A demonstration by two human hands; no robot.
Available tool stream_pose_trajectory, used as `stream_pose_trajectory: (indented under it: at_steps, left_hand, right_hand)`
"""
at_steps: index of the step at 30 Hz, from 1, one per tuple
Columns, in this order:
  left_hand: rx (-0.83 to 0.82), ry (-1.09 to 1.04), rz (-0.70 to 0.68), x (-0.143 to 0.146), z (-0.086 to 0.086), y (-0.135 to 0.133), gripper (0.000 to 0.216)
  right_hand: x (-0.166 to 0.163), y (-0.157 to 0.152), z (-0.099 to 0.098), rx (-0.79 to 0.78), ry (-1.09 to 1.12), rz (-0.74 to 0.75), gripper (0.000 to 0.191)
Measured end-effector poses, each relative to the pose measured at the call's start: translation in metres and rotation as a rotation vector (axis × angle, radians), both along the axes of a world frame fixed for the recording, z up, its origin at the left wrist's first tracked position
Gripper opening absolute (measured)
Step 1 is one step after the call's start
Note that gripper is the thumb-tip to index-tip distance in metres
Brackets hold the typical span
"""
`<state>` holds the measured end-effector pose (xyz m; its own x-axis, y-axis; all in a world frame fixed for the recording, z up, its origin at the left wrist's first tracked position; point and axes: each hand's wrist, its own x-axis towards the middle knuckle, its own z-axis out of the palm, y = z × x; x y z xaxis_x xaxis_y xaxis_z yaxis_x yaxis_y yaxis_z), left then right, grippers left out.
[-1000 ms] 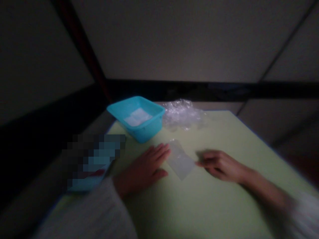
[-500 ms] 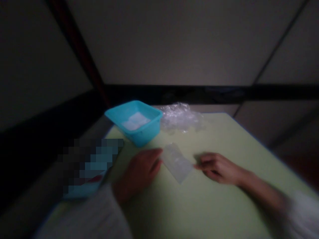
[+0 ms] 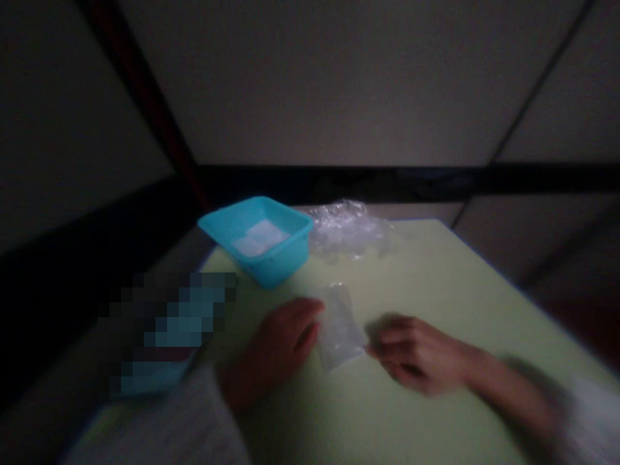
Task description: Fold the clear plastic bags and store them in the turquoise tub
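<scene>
A small clear plastic bag (image 3: 340, 332) is held over the pale green table (image 3: 416, 426), in front of me. My left hand (image 3: 278, 342) is closed, thumb and fingers pinching the bag's left edge. From the other side, my right hand (image 3: 419, 355) is closed with its fingertips at the bag's lower right corner. Whether anything lies inside the bag is too blurred to tell.
A turquoise plastic basket (image 3: 288, 266) stands at the far left, with white pieces (image 3: 261, 237) in it. Beside it lies a heap of crumpled clear plastic (image 3: 349, 229). A blurred-out turquoise thing (image 3: 179, 329) is at the left edge.
My right hand has moved down and slightly left, drawing the bag's right corner along. The bag has turned and now lies more upright in view. My left hand has shifted slightly down.
</scene>
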<state>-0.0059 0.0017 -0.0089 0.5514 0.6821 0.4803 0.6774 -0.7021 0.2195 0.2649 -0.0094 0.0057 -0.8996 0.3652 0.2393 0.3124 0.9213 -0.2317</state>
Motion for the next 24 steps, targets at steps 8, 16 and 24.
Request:
stream_pose_trajectory:
  at_steps: [8, 16, 24]
  left_hand:
    - [-0.271, 0.255, -0.412, 0.016, 0.016, -0.032, 0.071]
    - [-0.367, 0.25, -0.445, 0.012, 0.013, -0.03, 0.084]
    - [-0.402, 0.237, -0.558, 0.017, 0.02, -0.033, 0.081]
  right_hand:
    - [0.006, 0.008, -0.006, 0.097, 0.106, -0.034, 0.027]
    - [0.012, 0.016, -0.009, 0.147, 0.061, -0.054, 0.03]
    - [0.011, 0.017, -0.01, 0.178, 0.066, -0.081, 0.029]
